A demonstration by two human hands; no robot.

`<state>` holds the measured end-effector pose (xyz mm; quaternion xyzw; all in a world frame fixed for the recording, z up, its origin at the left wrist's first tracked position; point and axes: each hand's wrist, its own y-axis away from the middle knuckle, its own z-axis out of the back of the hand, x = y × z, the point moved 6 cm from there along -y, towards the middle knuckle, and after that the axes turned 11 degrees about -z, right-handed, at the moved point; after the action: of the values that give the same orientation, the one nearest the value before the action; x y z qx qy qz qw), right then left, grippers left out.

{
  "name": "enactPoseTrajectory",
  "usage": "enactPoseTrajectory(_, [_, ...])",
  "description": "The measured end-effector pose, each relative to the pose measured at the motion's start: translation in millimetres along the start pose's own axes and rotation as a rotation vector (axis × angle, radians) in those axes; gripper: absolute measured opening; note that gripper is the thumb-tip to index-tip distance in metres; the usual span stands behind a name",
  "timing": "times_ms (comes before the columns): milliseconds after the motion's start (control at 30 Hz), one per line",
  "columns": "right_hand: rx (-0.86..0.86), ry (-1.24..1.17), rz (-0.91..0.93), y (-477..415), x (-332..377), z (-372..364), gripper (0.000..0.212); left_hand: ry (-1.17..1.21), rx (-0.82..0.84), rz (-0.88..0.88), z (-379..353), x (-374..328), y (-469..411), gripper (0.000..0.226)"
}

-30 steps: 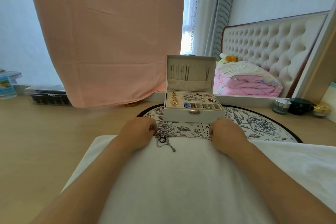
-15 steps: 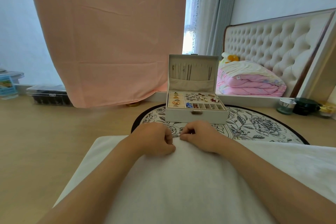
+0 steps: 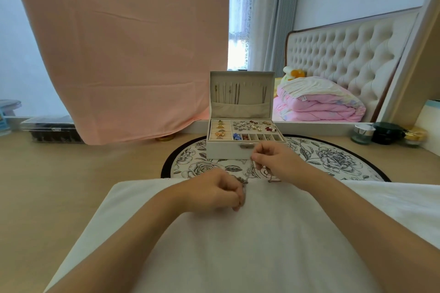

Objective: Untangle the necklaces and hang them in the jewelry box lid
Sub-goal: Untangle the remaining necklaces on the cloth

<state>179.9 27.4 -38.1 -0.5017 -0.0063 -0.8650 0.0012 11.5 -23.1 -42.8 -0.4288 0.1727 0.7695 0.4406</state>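
**Here, one chain is drawn up out of the knot**

Head view: the left hand (image 3: 219, 191), fingers curled, seems to pinch the necklaces (image 3: 247, 177) down at the far edge of the white towel (image 3: 238, 245), probably to anchor the knot. The right hand (image 3: 276, 162) pinches one strand and holds it raised, likely to tease it free. The jewelry box (image 3: 228, 150) stands just beyond on the table (image 3: 71, 185), its lid (image 3: 241, 112) upright and facing the person, which keeps its hooks within reach. The necklaces look like fine, dark-silver chains; the clasps are too small to tell.
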Motion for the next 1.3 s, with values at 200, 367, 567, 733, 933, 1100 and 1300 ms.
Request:
enactPoseTrajectory(200, [0.07,0.028,-0.084,15.4,-22.3,16.3,0.017,-0.287,-0.117,-0.002,-6.6,-2.8,-17.1,0.023])
enactPoseTrajectory(367, [0.054,0.006,-0.059,25.3,-19.4,21.4,0.014,-0.607,-0.25,-0.03,11.6,28.6,-28.2,0.026])
enactPoseTrajectory(567, [-0.024,0.015,-0.033,24.7,-22.3,23.3,0.012,-0.49,-0.408,-0.029,25.4,35.2,-22.4,0.01])
enactPoseTrajectory(733, [-0.09,0.106,-0.029,22.7,-26.6,29.3,0.013,-0.221,-0.543,-0.004,35.3,41.0,-15.9,0.017])
enactPoseTrajectory(933, [-0.117,0.287,0.004,22.9,-25.8,33.4,0.013,-0.419,-0.419,0.053,38.8,33.4,-10.6,0.015])
enactPoseTrajectory(1100, [-0.085,0.434,0.01,28.2,-21.4,33.9,0.009,-0.464,-0.314,0.06,39.3,25.2,-6.1,0.011])
enactPoseTrajectory(1300, [0.075,0.75,-0.005,42.1,-14.2,24.6,0.007,-0.509,-0.087,0.108,30.9,32.3,2.3,0.016])
